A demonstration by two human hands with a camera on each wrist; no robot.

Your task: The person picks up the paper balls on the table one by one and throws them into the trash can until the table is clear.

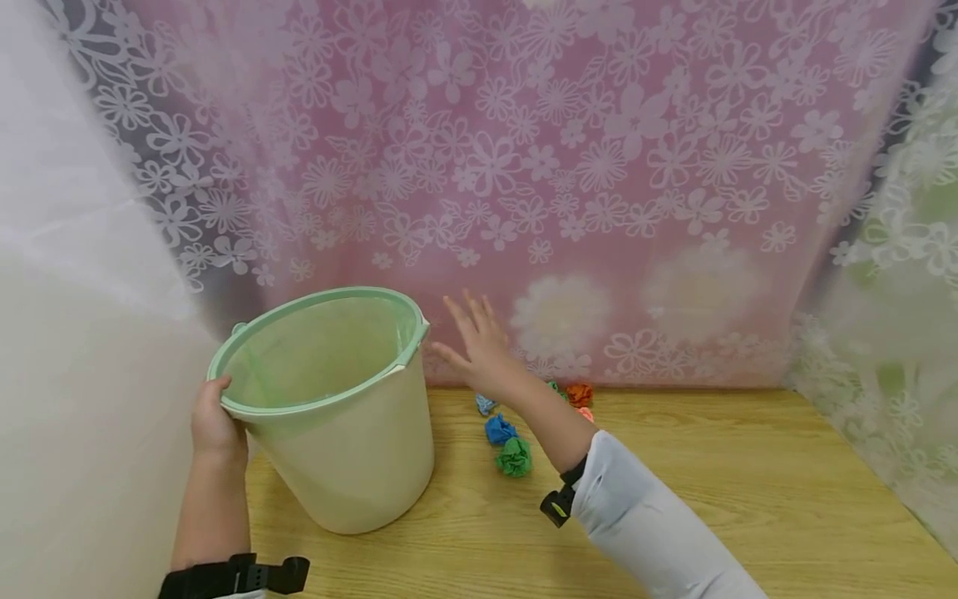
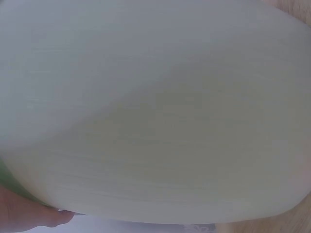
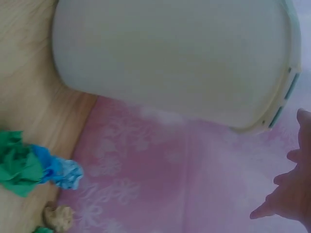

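Observation:
A cream waste bin (image 1: pixel 352 466) with a light green rim stands on the left of the wooden table, leaning slightly in the head view. My left hand (image 1: pixel 217 420) grips its rim at the near left, thumb over the edge. In the left wrist view the bin wall (image 2: pixel 160 111) fills most of the picture. Just right of the bin, my right hand (image 1: pixel 482 349) is raised with fingers spread and nothing in it. Below that hand lie crumpled paper balls: green (image 1: pixel 514 457), blue (image 1: pixel 500 429) and light blue (image 1: pixel 485 404).
Behind my right forearm lie an orange-red paper ball (image 1: pixel 580 394) and a partly hidden pink one (image 1: pixel 585 413). A tan paper ball (image 3: pixel 58 217) shows in the right wrist view. A pink flowered curtain (image 1: pixel 524 191) hangs along the table's back edge; a white sheet (image 1: pixel 90 374) is at left.

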